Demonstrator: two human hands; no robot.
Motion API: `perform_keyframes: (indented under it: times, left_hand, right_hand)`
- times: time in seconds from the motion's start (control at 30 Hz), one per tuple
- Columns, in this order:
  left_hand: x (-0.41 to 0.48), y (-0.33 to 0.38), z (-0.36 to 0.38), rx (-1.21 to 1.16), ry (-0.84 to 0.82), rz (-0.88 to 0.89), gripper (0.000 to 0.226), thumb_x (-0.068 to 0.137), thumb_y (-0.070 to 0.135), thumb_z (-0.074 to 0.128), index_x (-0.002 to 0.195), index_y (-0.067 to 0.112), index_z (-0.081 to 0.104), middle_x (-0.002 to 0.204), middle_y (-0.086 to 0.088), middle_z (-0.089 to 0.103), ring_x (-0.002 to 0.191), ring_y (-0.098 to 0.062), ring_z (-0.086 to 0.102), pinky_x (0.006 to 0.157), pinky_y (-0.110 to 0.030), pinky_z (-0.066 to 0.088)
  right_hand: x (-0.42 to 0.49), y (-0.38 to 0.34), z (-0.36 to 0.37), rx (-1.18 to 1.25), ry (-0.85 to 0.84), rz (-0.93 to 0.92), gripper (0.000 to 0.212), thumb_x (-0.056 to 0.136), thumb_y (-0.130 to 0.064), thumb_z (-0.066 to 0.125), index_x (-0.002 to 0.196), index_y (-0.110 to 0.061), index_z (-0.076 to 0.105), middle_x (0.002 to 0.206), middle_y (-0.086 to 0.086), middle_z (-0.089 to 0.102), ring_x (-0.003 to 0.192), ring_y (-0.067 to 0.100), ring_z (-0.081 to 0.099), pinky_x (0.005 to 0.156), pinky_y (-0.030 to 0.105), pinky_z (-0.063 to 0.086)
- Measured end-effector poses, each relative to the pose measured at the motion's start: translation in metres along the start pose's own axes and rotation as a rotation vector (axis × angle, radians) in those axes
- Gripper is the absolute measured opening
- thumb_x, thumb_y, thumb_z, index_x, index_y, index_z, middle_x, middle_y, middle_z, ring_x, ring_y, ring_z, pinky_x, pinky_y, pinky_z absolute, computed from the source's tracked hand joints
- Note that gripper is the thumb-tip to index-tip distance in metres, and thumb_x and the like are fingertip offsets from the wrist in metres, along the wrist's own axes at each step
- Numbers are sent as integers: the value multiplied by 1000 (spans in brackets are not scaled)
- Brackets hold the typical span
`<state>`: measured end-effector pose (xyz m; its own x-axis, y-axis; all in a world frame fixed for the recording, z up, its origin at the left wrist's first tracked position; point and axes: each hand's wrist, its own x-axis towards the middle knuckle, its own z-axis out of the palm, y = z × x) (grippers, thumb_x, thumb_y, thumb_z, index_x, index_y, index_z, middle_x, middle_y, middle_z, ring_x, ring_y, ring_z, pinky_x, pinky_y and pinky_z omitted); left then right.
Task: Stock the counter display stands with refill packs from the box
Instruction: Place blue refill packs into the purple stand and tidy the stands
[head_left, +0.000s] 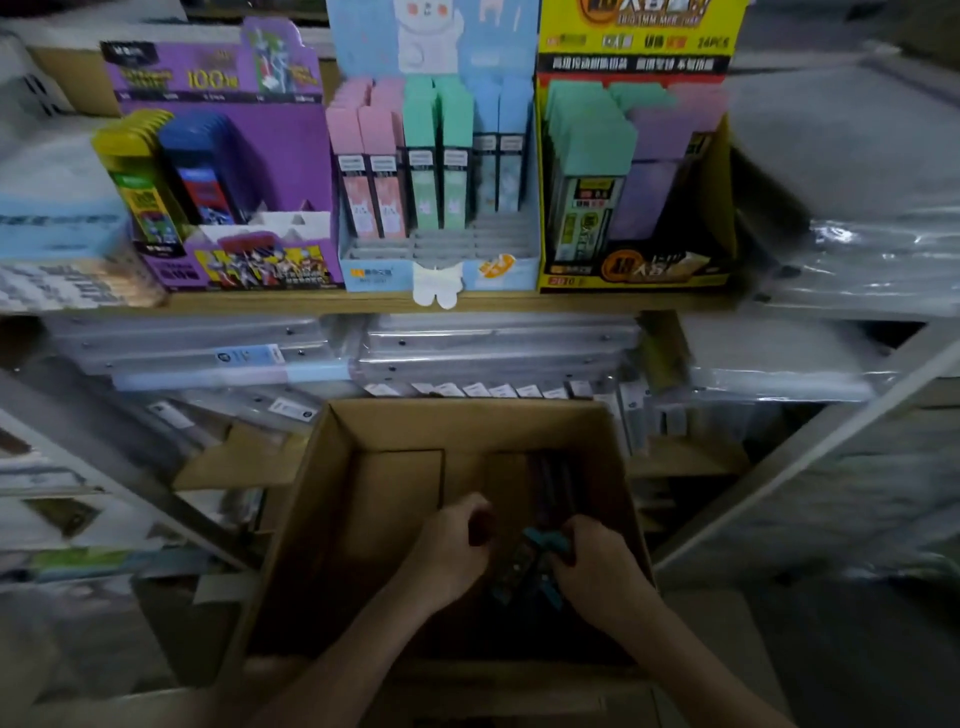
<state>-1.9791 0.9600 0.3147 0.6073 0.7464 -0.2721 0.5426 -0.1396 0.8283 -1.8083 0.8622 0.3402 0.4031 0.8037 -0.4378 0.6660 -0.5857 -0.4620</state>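
Both my hands reach down into an open cardboard box (332, 499) below the shelf. My right hand (597, 566) grips teal refill packs (519, 566) lying in the box's dark right side. My left hand (452, 545) is curled just left of those packs, touching them; what it holds is too dark to tell. On the wooden shelf above stand three display stands: a purple one (291, 156) with yellow and blue packs, a light blue one (519, 265) with pink, green and blue packs, and a yellow one (722, 218) with teal and purple packs.
Stacks of plastic-wrapped stationery (488, 348) fill the shelf level under the stands and lie at both sides. A white shelf frame (810, 447) slants down at the right. More dark packs (553, 483) stand at the box's far right.
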Motion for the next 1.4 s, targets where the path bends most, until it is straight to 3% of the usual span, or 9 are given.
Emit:
perform_keyframes:
  times: [0.2, 0.43, 0.53, 0.67, 0.77, 0.93, 1.13, 1.23, 1.4]
  left_hand:
    - [11, -10, 18, 82, -143, -165, 25, 87, 34, 75, 108, 34, 62, 106, 19, 63, 90, 4, 60, 69, -12, 50]
    - [12, -17, 24, 97, -190, -257, 32, 82, 38, 78, 110, 29, 65, 106, 8, 68, 95, -9, 66, 79, -30, 59]
    - [12, -22, 24, 66, -206, -259, 37, 80, 36, 81, 112, 34, 63, 107, 11, 67, 95, -4, 64, 70, -20, 53]
    - [11, -24, 26, 136, -200, -257, 52, 76, 37, 83, 120, 36, 54, 115, 14, 59, 99, -2, 57, 69, -17, 44]
    - [14, -23, 31, 225, -191, -239, 65, 78, 38, 81, 133, 26, 48, 128, 5, 58, 103, -7, 53, 75, -19, 43]
    - [15, -21, 34, 221, -137, -220, 47, 84, 40, 76, 125, 24, 58, 124, 2, 65, 110, -15, 64, 91, -34, 56]
    - [12, -19, 29, 115, -154, -275, 25, 84, 46, 73, 101, 32, 60, 98, 10, 68, 83, -1, 65, 60, -15, 50]
    - [11, -21, 24, 44, -167, -286, 27, 81, 43, 75, 105, 31, 66, 99, 11, 74, 91, 0, 68, 80, -22, 57]
    - [11, -26, 17, -32, -156, -333, 18, 80, 34, 81, 87, 32, 65, 88, 11, 72, 78, 5, 66, 63, -9, 49]
  right_hand:
    - [7, 10, 11, 20, -235, 109, 64, 90, -23, 69, 140, -8, 33, 137, 9, 49, 124, 21, 52, 92, 23, 44]
    - [13, 8, 17, 206, -146, 170, 67, 90, -15, 69, 143, -10, 27, 137, 10, 50, 123, 24, 54, 102, 34, 48]
    - [15, 3, 14, 306, -34, 197, 47, 94, -8, 62, 133, -15, 36, 128, 9, 54, 111, 24, 61, 91, 42, 57]
    - [13, 0, 12, 429, 64, 190, 32, 98, -11, 58, 126, -15, 42, 127, 6, 56, 94, 13, 59, 61, 14, 49]
    - [11, 6, 11, 380, -2, 183, 40, 96, -13, 62, 131, -9, 45, 126, 7, 59, 107, 19, 60, 69, 13, 43]
    - [9, 12, 24, 410, -169, 279, 42, 83, -8, 76, 118, -16, 54, 97, -6, 58, 89, 10, 56, 79, 25, 50]
    - [16, 5, 29, 331, -137, 283, 58, 81, -6, 77, 130, -12, 46, 127, 8, 57, 119, 23, 56, 95, 32, 51]
    - [20, -2, 32, 364, -98, 271, 59, 76, -9, 82, 126, -9, 52, 122, 8, 62, 114, 22, 60, 86, 27, 52]
    - [23, -15, 37, 439, -71, 300, 48, 77, -16, 83, 116, -10, 54, 95, -1, 59, 92, 15, 58, 62, 21, 49]
